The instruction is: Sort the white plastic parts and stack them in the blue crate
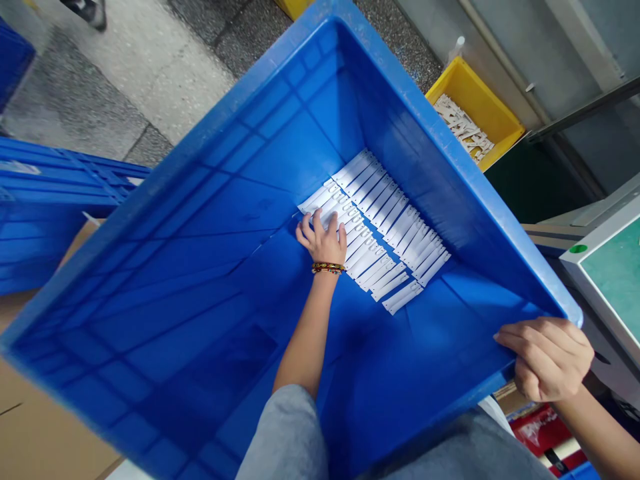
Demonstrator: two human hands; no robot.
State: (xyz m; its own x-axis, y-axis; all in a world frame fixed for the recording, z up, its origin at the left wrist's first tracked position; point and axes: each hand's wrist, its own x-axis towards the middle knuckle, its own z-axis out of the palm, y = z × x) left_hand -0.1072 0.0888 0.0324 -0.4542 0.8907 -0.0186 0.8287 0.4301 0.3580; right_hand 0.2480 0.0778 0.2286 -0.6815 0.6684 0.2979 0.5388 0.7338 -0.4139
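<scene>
A large, deep blue plastic bin is tilted toward me. On its bottom, two rows of slim white strip-like pieces lie side by side, with small holes near their ends. My left hand, with beaded bracelets at the wrist, reaches inside; its fingers are spread and bent over the near row at the left end, touching the strips there. What lies under the palm is hidden. At the bin's right corner, my right hand has its fingers wrapped over the rim.
A yellow bin holding a heap of white pieces stands beyond the far right wall. Other blue crates and cardboard are on the left. A machine with a green panel is at the right. A person's shoe shows at top left.
</scene>
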